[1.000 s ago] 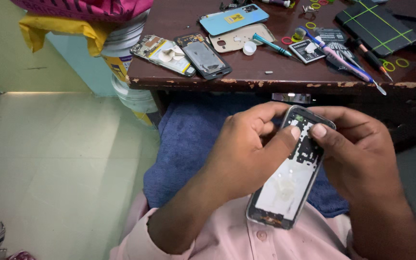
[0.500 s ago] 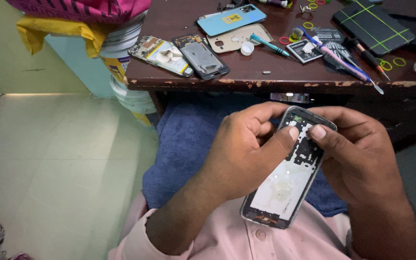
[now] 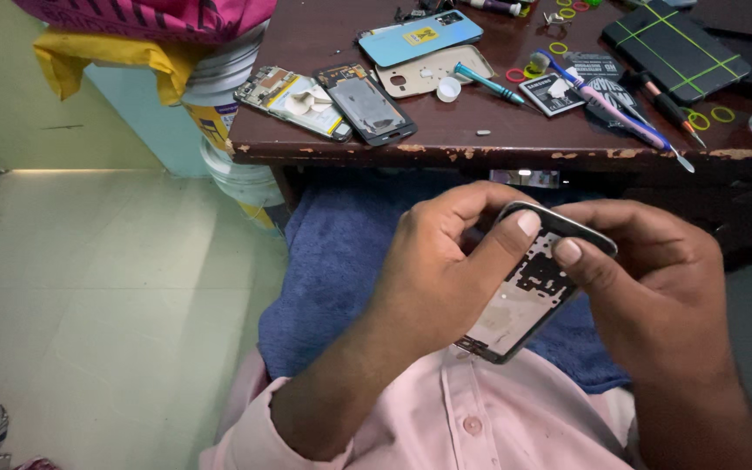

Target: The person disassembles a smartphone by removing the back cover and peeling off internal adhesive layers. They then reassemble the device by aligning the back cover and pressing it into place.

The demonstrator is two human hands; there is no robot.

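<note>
We hold an opened phone (image 3: 528,292) in both hands above our lap, well below the near edge of the table (image 3: 498,144). Its back is off and the bare inner frame and dark board face us, the top end tilted away toward the table. Our left hand (image 3: 446,278) is closed around the phone's left side, the thumb pressed on its upper edge. Our right hand (image 3: 663,292) grips the right side, its thumb tip set on the upper part of the board, just beside the left thumb. Under the hands lies a blue cloth (image 3: 341,261) over our legs.

On the table, near its front left corner, lie two more stripped phones (image 3: 328,100) side by side. Behind them a light blue back cover (image 3: 419,36) lies next to a beige cover (image 3: 433,70). Toward the middle are a teal-handled tool (image 3: 489,84) and a battery (image 3: 550,93). Further right a blue and pink tool (image 3: 607,104) runs slantwise to the near edge. At the far right corner rests a dark slab (image 3: 676,48) bound with green bands. Loose rubber bands (image 3: 707,115) lie scattered about.
</note>
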